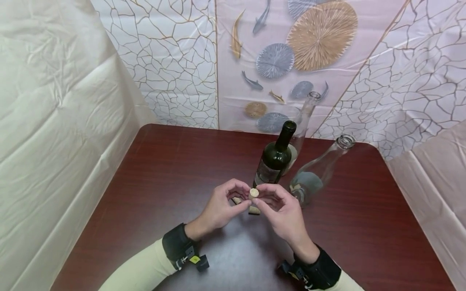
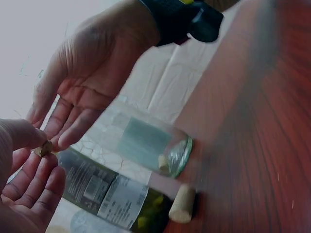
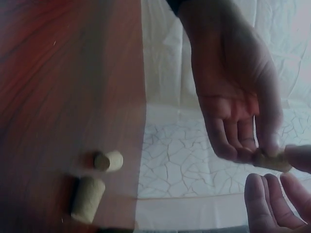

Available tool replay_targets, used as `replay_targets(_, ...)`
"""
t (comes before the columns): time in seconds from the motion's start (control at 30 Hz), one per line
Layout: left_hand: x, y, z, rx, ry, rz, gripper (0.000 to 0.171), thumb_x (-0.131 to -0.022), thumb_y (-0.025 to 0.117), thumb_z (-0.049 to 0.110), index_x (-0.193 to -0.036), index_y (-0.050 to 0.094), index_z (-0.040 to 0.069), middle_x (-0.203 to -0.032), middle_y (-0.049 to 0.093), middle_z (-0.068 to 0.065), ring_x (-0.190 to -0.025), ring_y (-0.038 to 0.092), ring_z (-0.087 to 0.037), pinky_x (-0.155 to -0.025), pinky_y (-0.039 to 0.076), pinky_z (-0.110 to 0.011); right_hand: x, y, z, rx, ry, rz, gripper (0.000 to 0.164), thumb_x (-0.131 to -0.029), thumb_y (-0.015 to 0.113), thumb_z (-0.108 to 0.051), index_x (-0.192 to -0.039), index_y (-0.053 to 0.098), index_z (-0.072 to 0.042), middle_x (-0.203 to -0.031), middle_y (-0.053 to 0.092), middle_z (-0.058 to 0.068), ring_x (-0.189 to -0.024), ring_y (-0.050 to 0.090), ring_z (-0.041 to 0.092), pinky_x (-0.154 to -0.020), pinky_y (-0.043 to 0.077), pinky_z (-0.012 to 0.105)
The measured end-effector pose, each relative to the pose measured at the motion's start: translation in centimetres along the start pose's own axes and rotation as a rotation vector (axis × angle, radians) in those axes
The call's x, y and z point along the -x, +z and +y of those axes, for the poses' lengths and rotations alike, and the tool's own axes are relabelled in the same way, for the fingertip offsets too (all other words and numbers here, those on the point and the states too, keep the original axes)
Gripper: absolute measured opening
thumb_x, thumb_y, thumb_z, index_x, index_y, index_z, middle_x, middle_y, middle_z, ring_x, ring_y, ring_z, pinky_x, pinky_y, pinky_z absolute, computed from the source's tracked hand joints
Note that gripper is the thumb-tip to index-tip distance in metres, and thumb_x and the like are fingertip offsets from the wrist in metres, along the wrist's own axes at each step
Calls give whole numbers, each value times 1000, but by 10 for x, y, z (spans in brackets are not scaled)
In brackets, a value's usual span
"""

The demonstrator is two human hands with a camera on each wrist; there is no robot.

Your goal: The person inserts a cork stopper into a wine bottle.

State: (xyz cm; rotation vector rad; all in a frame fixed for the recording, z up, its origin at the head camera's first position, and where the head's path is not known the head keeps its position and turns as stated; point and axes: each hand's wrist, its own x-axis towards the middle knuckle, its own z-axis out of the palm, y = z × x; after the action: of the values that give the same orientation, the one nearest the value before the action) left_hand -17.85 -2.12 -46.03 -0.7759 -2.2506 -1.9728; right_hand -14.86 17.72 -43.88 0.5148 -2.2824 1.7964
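Note:
A small tan cork (image 1: 253, 193) is held up over the table, one end facing the head camera. My left hand (image 1: 220, 206) pinches it from the left between thumb and fingertips. From the other side my right hand (image 1: 284, 210) grips the same cork with thumb and fingers, as the right wrist view also shows (image 3: 272, 160). Below the hands, two more corks are on the table: one upright cork (image 3: 88, 199) and a smaller-looking cork (image 3: 109, 161). Just beyond my fingers stands a dark green wine bottle (image 1: 274, 157), uncorked, with a label.
A clear glass bottle (image 1: 322, 165) stands right of the wine bottle, with tan pieces showing near its base. Another clear bottle (image 1: 303, 121) is behind the wine bottle. The dark red wooden table (image 1: 174, 161) ends at a patterned cloth backdrop (image 1: 174, 60).

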Motion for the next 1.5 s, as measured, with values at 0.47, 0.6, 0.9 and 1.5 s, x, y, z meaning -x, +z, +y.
replay_targets(0.47, 0, -16, -13, -765, 615, -12, 20, -89, 80, 6, -107, 71, 9, -105, 68, -2, -98, 67, -13, -85, 59, -22, 1, -3, 12, 206, -192, -117, 43, -85, 84, 1, -124, 69, -9, -123, 67, 9, -105, 70, 20, -82, 65, 30)
replay_targets(0.6, 1, -16, -10, -877, 687, -29, 17, -92, 77, 8, -109, 72, 9, -105, 67, -3, -97, 66, -14, -85, 59, -23, 1, 1, 14, 213, -179, -117, 39, -85, 84, 1, -121, 70, -9, -121, 67, 7, -104, 71, 17, -81, 65, 28)
replay_targets(0.9, 4, -15, -9, -932, 691, -50, 11, -98, 70, 9, -109, 74, 8, -104, 68, -3, -95, 66, -14, -82, 60, -24, 0, 7, 15, 239, -199, -74, 33, -85, 83, 5, -112, 71, -9, -113, 69, 7, -101, 73, 16, -81, 65, 30)
replay_targets(1.5, 5, -14, -12, -899, 683, -18, 13, -95, 75, 10, -107, 74, 7, -106, 70, -4, -97, 68, -15, -84, 61, -25, 2, 10, 15, 216, -156, -58, 29, -86, 80, 6, -110, 70, -8, -112, 69, 7, -99, 75, 16, -83, 64, 25)
